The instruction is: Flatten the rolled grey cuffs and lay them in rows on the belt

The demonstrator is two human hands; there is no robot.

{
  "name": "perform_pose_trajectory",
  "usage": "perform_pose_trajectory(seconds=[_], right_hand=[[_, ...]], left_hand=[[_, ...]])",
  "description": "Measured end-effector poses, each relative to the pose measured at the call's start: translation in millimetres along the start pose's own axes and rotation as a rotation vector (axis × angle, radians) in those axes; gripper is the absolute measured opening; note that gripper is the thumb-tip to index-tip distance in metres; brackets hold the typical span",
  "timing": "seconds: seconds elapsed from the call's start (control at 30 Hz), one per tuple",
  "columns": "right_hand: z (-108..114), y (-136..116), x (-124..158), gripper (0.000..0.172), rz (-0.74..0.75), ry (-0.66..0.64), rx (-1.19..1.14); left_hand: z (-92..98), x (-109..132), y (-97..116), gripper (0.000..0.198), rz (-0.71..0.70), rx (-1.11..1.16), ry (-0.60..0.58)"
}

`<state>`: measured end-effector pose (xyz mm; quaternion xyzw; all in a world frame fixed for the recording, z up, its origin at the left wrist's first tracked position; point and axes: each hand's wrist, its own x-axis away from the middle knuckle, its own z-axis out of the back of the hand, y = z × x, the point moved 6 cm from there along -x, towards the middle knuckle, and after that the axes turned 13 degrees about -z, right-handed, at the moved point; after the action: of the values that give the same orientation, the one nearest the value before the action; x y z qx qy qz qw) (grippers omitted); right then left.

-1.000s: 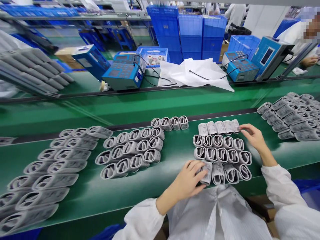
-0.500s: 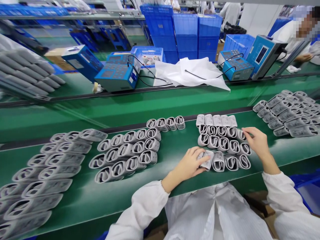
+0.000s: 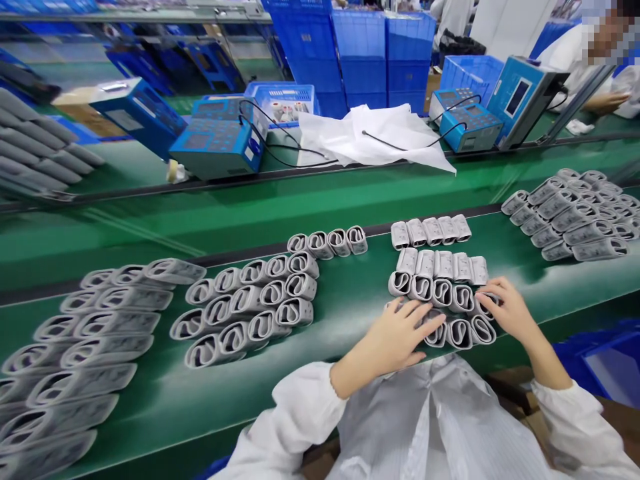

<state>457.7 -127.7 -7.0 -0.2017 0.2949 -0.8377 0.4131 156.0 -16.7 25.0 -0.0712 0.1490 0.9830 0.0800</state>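
Rolled grey fabric cuffs [image 3: 443, 293] stand in short rows in front of me on the green work surface [image 3: 350, 347]. My left hand [image 3: 395, 337] lies over the left end of the front row, fingers spread, and hides the cuffs beneath. Bent round the right-end cuff [image 3: 484, 305] of the row behind it are the fingers of my right hand [image 3: 507, 310]. Farther back, one row of cuffs [image 3: 444, 265] shows its printed flat sides upward. Behind that, across a gap, sits another such row [image 3: 433, 231].
More rolled cuffs [image 3: 250, 300] fill the left side, and a stacked group [image 3: 575, 213] lies at right. Across the green strip are blue instruments [image 3: 215, 150] with black cables, a white sheet [image 3: 375, 137] and blue crates [image 3: 360, 60]. Another person [image 3: 570, 60] is at far right.
The second row from the back has turned from coiled ends up to flat sides up. My right hand has moved from that row's end to the row nearer me. My left hand has spread farther over the front row.
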Motion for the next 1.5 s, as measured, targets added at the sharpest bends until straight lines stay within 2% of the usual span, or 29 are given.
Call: perform_pose_trajectory(seconds=[0.1,0.17,0.3,0.43,0.5,0.6,0.73,0.87,0.93,1.03,1.07,1.13,1.2,1.3,1.37,1.4,1.43,1.5], right_hand=[[-2,0,-14,0.064,-0.049,-0.001,0.005],[-1,-3,-31,0.07,-0.039,-0.014,0.009],[1,-6,-65,0.08,-0.004,-0.041,-0.008],[2,-9,-80,0.077,0.046,0.011,-0.031],[3,-11,-73,0.067,0.096,0.095,-0.04],[-1,-13,-45,0.045,0.21,0.187,-0.049],[-14,-8,0,0.023,0.343,0.158,-0.042],[-13,0,29,0.019,0.365,0.105,-0.026],[-11,0,39,0.038,0.352,0.021,-0.011],[-17,-5,54,0.097,0.34,-0.225,0.088],[-19,-7,59,0.109,0.341,-0.288,0.135],[-19,-9,61,0.11,0.337,-0.319,0.197],[-12,-9,52,0.104,0.33,-0.278,0.183],[5,-7,9,0.093,0.288,-0.255,0.041],[18,-5,-44,0.074,0.178,-0.171,-0.095],[24,-2,-76,0.066,0.072,-0.08,-0.154],[26,-3,-106,0.064,0.004,-0.014,-0.157],[16,-11,-159,0.057,-0.053,0.024,-0.156]], left_hand=[[-0.2,-17,3,0.06,-0.083,-0.055,-0.043],[-4.4,-18,4,0.052,-0.138,-0.1,-0.034],[-15.6,-4,7,0.041,-0.21,-0.161,0.035],[-19.6,9,7,0.034,-0.16,-0.195,0.094],[-19.7,11,6,0.038,-0.118,-0.185,0.086],[-20.6,10,5,0.048,-0.069,-0.154,0.057],[-25.4,15,15,0.052,0.009,-0.174,0.093],[-37.1,26,31,0.058,0.045,-0.188,0.138],[-40.9,27,32,0.059,0.077,-0.193,0.17],[-41.8,18,24,0.057,0.132,-0.216,0.227],[-42.2,12,20,0.056,0.129,-0.215,0.229],[-43.3,-2,13,0.055,0.099,-0.18,0.21],[-39.2,-13,4,0.055,0.072,-0.102,0.243],[-17.4,-17,-26,0.051,0.14,0.065,0.48],[-2.7,-14,-68,0.045,0.355,0.21,0.648],[1.3,-12,-94,0.045,0.507,0.284,0.697],[2.3,-9,-121,0.05,0.685,0.367,0.721],[6.3,-12,-168,0.061,0.848,0.426,0.728]])
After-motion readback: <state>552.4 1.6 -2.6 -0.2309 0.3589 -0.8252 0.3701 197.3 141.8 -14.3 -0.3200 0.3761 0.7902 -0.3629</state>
